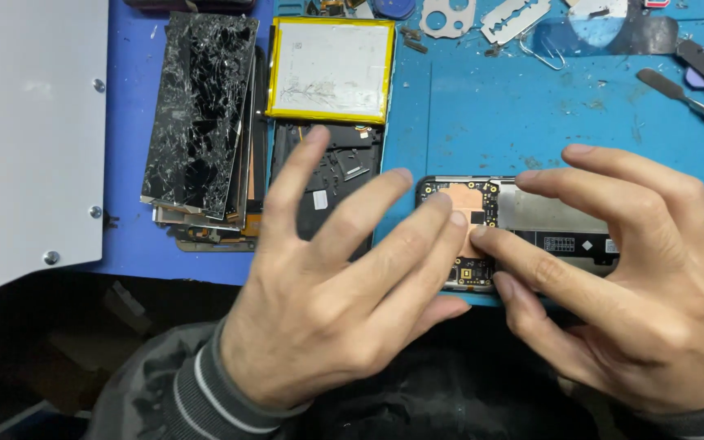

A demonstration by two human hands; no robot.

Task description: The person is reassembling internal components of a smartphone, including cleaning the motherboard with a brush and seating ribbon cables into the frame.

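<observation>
I see the opened phone lying flat on the blue mat, right of centre in the frame, back cover off, its long axis running left to right. Its left end is exposed and its right end disappears under my right hand. At that left end sits a copper-coloured foil patch over a dark board dotted with small gold points; to the right of it is a plain silver shield plate with a black strip below.

The relation that matters is that both hands meet over the copper patch. My left hand comes in from the lower left, fingers spread wide, with its fingertips resting on or just over the patch. My right hand comes from the lower right, index finger pressing the patch's lower right edge, the other fingers loosely spread above the shield. Neither hand is closed around anything; whether a fingertip is lifting the foil I cannot tell. The left fingertips look a shade nearer the patch's middle.

Further out, a dark inner frame lies just left of the phone. A yellow-edged battery sits above that, at top centre. A stack of shattered screens fills the upper left beside a white panel. A metal spudger lies at the upper right.
</observation>
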